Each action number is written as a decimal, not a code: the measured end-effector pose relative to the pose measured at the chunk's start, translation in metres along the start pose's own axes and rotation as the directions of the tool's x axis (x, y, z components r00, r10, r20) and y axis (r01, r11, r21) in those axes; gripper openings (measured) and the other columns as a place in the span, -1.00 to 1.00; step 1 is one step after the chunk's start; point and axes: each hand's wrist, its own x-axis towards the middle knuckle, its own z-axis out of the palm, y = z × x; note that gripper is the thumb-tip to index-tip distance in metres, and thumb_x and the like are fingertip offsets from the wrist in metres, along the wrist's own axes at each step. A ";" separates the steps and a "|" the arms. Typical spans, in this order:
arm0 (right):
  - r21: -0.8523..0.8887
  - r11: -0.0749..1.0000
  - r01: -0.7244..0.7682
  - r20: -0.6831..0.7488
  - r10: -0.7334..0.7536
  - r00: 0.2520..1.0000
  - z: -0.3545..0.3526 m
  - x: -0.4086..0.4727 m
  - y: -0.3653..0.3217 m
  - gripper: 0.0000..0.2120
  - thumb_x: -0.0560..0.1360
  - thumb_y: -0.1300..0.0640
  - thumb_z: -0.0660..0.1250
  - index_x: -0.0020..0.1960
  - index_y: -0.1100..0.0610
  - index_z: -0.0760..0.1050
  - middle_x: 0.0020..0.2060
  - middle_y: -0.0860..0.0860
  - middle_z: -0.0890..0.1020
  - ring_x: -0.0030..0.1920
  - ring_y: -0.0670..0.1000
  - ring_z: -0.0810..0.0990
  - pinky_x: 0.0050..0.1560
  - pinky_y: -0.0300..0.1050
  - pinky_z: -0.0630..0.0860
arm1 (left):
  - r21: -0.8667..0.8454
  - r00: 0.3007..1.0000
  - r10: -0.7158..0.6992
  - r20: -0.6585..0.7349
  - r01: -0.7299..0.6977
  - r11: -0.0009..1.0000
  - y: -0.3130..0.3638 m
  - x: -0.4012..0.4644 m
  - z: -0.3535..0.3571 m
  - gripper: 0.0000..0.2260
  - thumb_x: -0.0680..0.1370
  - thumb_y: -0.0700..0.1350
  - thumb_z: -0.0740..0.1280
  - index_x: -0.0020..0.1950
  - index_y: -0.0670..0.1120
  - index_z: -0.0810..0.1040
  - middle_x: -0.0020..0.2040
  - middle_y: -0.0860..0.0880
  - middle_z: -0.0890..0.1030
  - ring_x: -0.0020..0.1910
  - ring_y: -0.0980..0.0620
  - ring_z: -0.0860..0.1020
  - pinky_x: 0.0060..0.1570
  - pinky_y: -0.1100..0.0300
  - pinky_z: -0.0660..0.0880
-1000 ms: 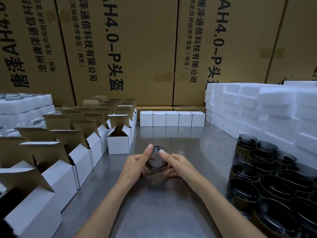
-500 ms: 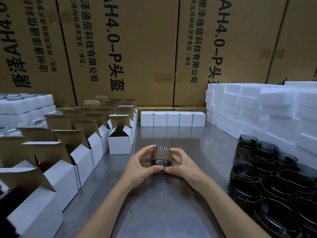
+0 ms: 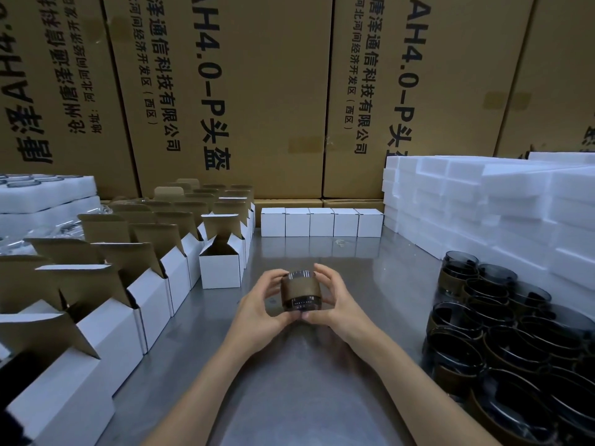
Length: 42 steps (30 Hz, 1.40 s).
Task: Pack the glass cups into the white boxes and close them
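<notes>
Step in hand: one glass cup (image 3: 301, 292) with a brown paper sleeve is held for packing; it is not yet in a box.
Cup location: above the steel surface (image 3: 309, 381), at the centre of the view, between both hands; it appears clear of the surface, though contact at its base cannot be confirmed.
Left hand (image 3: 262, 305): fingers curled round the left side of the cup; thumb near the lower rim.
Right hand (image 3: 335, 304): fingers curled round the right side and rear of the cup; grip shared with the left hand.
Nearest target: open white box (image 3: 220, 268), just ahead and left of the hands; top flaps raised; interior looks vacant from this angle.
Further open boxes (image 3: 138, 284): a row along the left edge of the surface, all with flaps up.
Closed boxes (image 3: 322, 222): five in a row at the far edge, against the large cartons (image 3: 273, 91); judged as finished units.
Cup stock (image 3: 515, 333): dark sleeved cups clustered at the right; well apart from the open boxes.
Foam blocks (image 3: 499, 204): stacked white at the far right.
Next move, as judged: carry the cup left and forward over the nearest open box; align it with the opening; lower it in; then fold the flaps and tuck the lid shut.
Caution: glass; keep a two-sided grip until the cup is inside the box walls.
</notes>
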 end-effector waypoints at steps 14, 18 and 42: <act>-0.104 0.993 0.060 -0.043 -0.065 0.997 0.008 -0.008 -0.008 -0.29 0.34 0.31 0.52 0.34 -0.07 0.29 0.25 -0.19 0.41 0.19 -0.13 0.46 0.02 -0.43 0.45 | 0.082 1.000 0.012 0.014 -0.013 0.997 -0.001 -0.001 0.000 -0.43 0.33 -0.15 0.57 0.11 0.25 0.32 0.12 0.29 0.51 0.19 0.27 0.46 0.06 0.54 0.34; -0.051 0.997 0.064 -0.053 -0.066 0.996 0.008 -0.007 -0.008 -0.39 0.30 0.37 0.53 0.21 -0.01 0.38 0.18 -0.11 0.53 0.14 -0.21 0.52 0.07 -0.38 0.46 | 0.044 0.999 -0.021 0.040 0.020 0.999 -0.003 0.000 0.001 -0.42 0.32 -0.08 0.58 0.14 0.22 0.31 0.14 0.27 0.51 0.21 0.31 0.44 0.10 0.45 0.36; -0.097 0.992 0.081 -0.048 -0.086 0.995 0.008 -0.006 -0.003 -0.29 0.34 0.29 0.53 0.30 -0.16 0.29 0.18 -0.27 0.39 0.18 -0.25 0.43 -0.03 -0.49 0.43 | 0.220 0.995 0.093 -0.048 -0.080 0.972 0.002 -0.002 -0.002 -0.40 0.31 -0.11 0.56 0.10 0.33 0.28 0.09 0.28 0.50 0.16 0.11 0.48 0.12 0.14 0.49</act>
